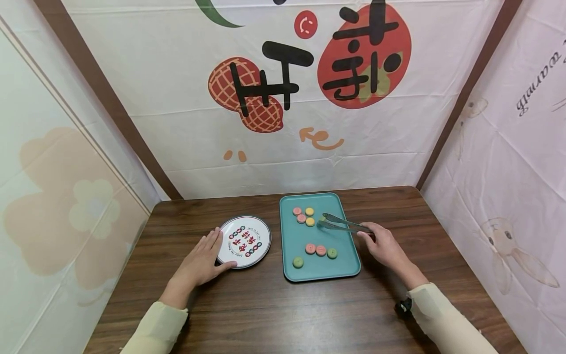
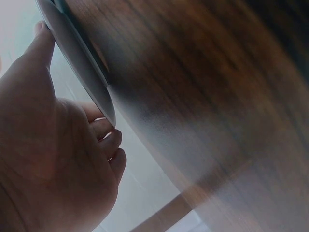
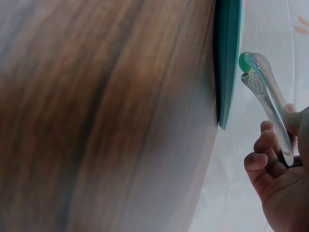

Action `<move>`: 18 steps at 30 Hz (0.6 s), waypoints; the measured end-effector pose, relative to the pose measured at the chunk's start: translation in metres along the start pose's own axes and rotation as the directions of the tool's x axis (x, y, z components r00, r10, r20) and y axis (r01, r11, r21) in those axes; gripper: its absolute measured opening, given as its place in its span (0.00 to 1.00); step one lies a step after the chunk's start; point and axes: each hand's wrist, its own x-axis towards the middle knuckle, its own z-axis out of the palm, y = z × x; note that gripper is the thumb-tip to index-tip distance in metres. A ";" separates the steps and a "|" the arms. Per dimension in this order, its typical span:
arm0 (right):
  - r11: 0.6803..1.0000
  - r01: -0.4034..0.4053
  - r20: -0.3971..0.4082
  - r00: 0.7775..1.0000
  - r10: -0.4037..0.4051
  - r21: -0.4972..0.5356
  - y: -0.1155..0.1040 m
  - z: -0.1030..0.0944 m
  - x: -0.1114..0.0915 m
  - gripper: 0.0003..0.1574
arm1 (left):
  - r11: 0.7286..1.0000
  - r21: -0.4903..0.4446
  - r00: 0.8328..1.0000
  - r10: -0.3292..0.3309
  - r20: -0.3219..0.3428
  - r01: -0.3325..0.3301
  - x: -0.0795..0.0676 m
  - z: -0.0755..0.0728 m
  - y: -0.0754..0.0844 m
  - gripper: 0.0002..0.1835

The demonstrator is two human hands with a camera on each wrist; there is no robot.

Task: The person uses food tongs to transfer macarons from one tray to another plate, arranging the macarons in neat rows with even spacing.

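Note:
My right hand [image 1: 383,244] grips metal tongs [image 1: 345,223] with perforated tips, over the right side of a teal tray [image 1: 292,241]. A green round piece like a macaron [image 3: 244,63] is at the tong tips; whether they pinch it I cannot tell. On the tray lie pink pieces [image 1: 311,249], yellow pieces [image 1: 309,211] and more green pieces [image 1: 298,262]. My left hand [image 1: 199,258] rests spread against the rim of a white plate [image 1: 230,250] with red lettering and a dark edge, its thumb at the near side.
The brown wooden table [image 1: 283,314] carries plate and tray side by side, with a gap between them. A printed cloth wall [image 1: 185,172] stands along the table's back edge, with further cloth at both sides. A dark wrist device [image 1: 403,308] sits by the right sleeve.

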 end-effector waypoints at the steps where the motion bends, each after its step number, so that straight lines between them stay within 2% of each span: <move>1: 1.000 0.009 -0.001 1.000 -0.009 -0.001 0.000 0.000 0.000 0.15 | 1.000 -0.001 1.000 0.001 0.000 -0.001 0.000 0.000 0.000 0.64; 18: 0.999 0.021 0.009 1.000 -0.021 0.025 -0.006 0.006 0.005 0.17 | 1.000 -0.006 1.000 -0.005 0.009 0.005 0.000 -0.001 0.000 0.63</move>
